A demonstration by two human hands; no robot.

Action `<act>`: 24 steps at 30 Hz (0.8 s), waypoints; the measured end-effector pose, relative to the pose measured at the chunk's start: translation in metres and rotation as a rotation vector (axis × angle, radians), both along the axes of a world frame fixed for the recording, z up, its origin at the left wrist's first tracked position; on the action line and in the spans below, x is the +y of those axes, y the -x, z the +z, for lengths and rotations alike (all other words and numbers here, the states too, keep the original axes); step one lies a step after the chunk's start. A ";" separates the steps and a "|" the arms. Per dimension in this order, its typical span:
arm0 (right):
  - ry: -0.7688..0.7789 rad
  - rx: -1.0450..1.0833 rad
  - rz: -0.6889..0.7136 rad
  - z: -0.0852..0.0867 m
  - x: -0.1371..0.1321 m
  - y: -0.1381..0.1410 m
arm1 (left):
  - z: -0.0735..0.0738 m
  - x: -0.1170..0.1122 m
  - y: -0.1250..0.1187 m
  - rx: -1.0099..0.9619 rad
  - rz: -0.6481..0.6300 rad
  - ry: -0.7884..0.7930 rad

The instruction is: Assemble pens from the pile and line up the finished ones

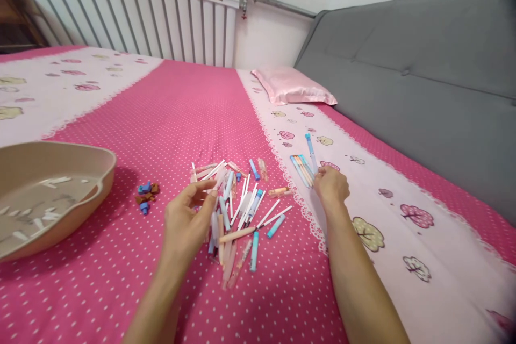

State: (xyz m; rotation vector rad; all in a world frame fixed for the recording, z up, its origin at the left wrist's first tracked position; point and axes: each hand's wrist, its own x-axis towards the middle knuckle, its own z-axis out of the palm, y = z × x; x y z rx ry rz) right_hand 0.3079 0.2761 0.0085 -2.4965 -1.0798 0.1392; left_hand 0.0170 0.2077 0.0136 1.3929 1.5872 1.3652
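My right hand (pixel 331 185) is closed on the lower end of a blue pen (pixel 310 146), which points away from me over the white strip of the bedspread. Just left of it, several assembled pens (pixel 302 170) with blue and orange caps lie side by side in a row. My left hand (pixel 191 209) hovers at the left side of a loose pile of pen parts, its thumb and fingers apart. In the pile are white refills (pixel 244 188), blue caps (pixel 254 251), a peach barrel (pixel 237 235) and clear pinkish pieces (pixel 241 263). The left fingertips partly cover some pale pieces.
A beige basin (pixel 105 164) with small white pieces inside stands at the left. Between it and the pile lie small blue and brown parts (pixel 147 191). A pink pillow (pixel 292 86) rests near the grey headboard (pixel 411 43); a white radiator (pixel 169 21) lines the wall.
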 end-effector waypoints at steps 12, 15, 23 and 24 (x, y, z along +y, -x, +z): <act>-0.003 0.008 -0.061 -0.035 0.006 -0.023 | -0.004 0.003 0.001 0.043 -0.021 0.011; -0.020 0.008 -0.049 -0.039 0.007 -0.025 | -0.004 0.002 0.001 0.057 -0.024 0.019; -0.039 0.004 -0.046 -0.041 0.007 -0.024 | -0.002 0.001 0.001 0.094 -0.038 0.032; -0.038 0.006 -0.049 -0.042 0.007 -0.023 | -0.002 0.001 0.001 0.099 -0.038 0.034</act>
